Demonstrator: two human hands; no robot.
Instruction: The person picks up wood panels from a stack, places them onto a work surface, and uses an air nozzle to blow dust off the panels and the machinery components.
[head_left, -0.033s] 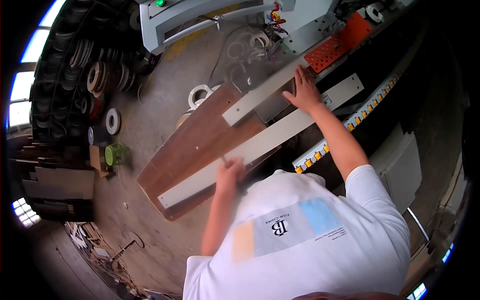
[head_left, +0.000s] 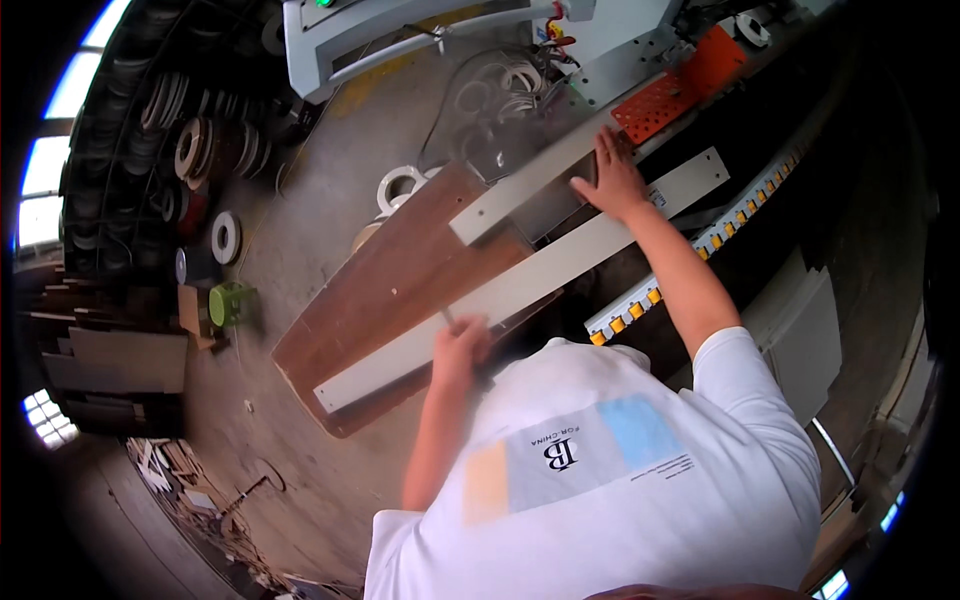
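While the right hand (head_left: 614,182) is spread flat, fingertips over the near edge of the short white board (head_left: 530,182) and thumb pointing left, the left hand (head_left: 462,343) sits curled at the near edge of the long white board (head_left: 540,272). Left is blurred: a thin dark bit sticks up from it over the board, can't tell if it's a finger or a tool, so can't say if it grips anything. Long board runs diagonally, lower left to upper right, small holes at both ends, label (head_left: 656,197) beside the right wrist. Its lower-left part lies on a brown panel (head_left: 360,300). Short board sits farther out, roughly parallel, a gap between the two; its left end overlaps the same panel, its right end is by an orange perforated plate (head_left: 655,103). Rail with yellow rollers (head_left: 720,232) slants past on the near side, under the right forearm. White ring-shaped roll (head_left: 384,192) just beyond the panel's far edge. Green stool (head_left: 230,303) on the floor to the left; coil rack (head_left: 190,150) behind it.
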